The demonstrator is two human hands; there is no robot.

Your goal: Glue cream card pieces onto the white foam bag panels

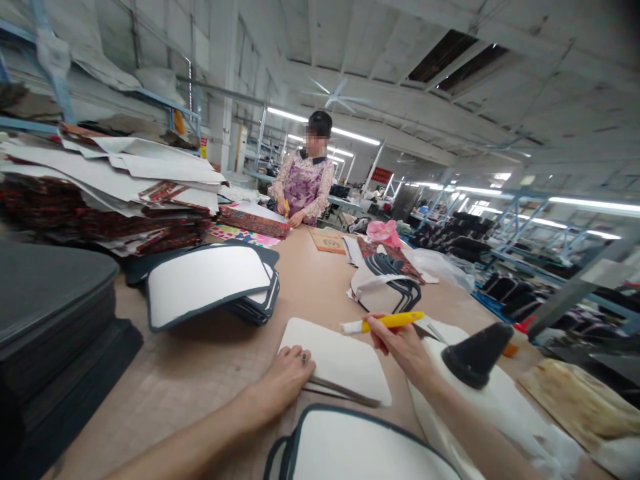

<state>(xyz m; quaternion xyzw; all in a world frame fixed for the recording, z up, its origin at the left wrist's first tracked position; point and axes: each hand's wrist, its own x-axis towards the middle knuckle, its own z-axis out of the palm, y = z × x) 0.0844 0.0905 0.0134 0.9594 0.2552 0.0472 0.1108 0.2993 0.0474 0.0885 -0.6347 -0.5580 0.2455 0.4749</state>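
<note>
My left hand (293,370) lies over the left edge of a small stack of white rounded panels (337,350), fingers bent onto the top panel; its thumb is hidden. In my right hand (393,343) is a yellow-handled brush (393,321), closed in the fingers with its white end pointing left, above the stack's far right corner. Nearest me lies a white panel with a dark border (365,450), on top of others. Farther off on the left, a pile of similar dark-edged white panels (210,283) rests on the table.
Thick dark sheets (55,287) are stacked at the left, with white and red-patterned sheets (115,173) behind. A black cone (477,357) stands right of my forearm. More curved panels (385,287) lie ahead. Across the brown table (300,287), a person (310,177) handles a yellow tool.
</note>
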